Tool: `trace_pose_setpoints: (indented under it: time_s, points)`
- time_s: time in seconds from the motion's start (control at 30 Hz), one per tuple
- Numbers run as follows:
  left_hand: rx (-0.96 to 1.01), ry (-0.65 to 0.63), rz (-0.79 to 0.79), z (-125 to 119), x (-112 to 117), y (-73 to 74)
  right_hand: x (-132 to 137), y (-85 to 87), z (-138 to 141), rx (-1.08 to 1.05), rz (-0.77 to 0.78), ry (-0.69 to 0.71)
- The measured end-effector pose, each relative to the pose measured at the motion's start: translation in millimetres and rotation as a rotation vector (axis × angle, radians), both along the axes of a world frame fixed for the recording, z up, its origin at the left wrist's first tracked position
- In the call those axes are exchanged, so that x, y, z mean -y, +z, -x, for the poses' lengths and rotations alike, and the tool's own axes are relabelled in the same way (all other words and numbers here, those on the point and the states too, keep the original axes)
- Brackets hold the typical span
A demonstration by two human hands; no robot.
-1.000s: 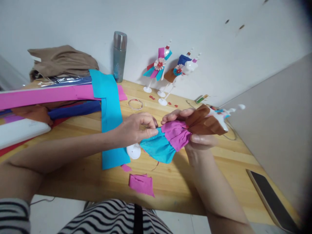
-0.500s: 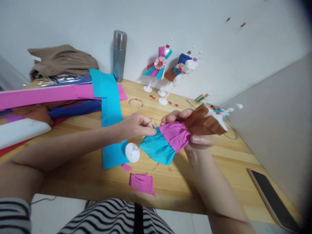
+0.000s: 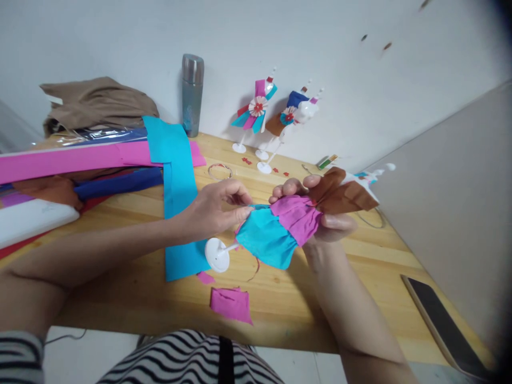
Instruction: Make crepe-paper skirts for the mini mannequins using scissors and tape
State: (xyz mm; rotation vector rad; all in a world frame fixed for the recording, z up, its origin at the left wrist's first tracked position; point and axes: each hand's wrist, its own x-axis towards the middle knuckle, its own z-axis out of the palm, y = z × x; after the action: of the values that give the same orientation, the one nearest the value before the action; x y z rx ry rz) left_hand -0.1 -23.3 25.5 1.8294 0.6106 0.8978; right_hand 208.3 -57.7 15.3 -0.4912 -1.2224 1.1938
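Over a wooden table [image 3: 360,277] I hold a small white doll on a stand, dressed in crepe paper. My right hand [image 3: 326,210] is closed round its waist, where a brown top [image 3: 340,194] meets a magenta layer [image 3: 300,216]. My left hand [image 3: 218,205] pinches the upper edge of the turquoise skirt [image 3: 266,242]. The doll's round white base [image 3: 217,255] hangs below my left hand, just above the table. A thin red thread [image 3: 256,266] trails from under the skirt.
A long turquoise paper strip [image 3: 176,181] and pink, blue and brown sheets [image 3: 72,160] lie at the left. Two dressed dolls [image 3: 276,114] and a steel flask [image 3: 191,93] stand by the wall. A magenta scrap [image 3: 231,304] lies near the front edge, a phone [image 3: 444,320] at right.
My left hand shifted its pinch along the turquoise skirt's top edge. The doll and my right hand rose slightly; the white base came out from under my left hand.
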Motion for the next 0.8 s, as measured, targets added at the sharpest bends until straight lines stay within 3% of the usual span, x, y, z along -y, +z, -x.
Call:
trace_pose_setpoints:
  time_s: [0.17, 0.23, 0.4, 0.53, 0.67, 0.8]
  points:
    - [-0.016, -0.081, 0.195, 1.2, 8.3, 9.8, 1.7, 4.4, 3.1, 0.018, 0.005, 0.014]
    - [-0.027, -0.089, 0.205, -1.0, 10.7, 10.4, 2.4, 4.3, 3.8, 0.018, -0.025, 0.036]
    - [-0.092, 0.083, -0.049, -4.2, 13.1, 7.6, 2.9, 0.1, 4.9, 0.031, -0.037, 0.051]
    - [-0.113, 0.141, -0.290, -1.9, 13.6, 4.6, 3.2, 0.4, 6.8, -0.010, -0.048, 0.091]
    - [-0.094, 0.108, -0.538, 0.6, 14.0, -0.7, 3.7, 4.2, 7.8, -0.020, -0.065, 0.089]
    - [-0.156, -0.020, -0.666, 2.2, 10.8, -0.6, 4.1, 6.9, 6.3, -0.024, -0.044, 0.045]
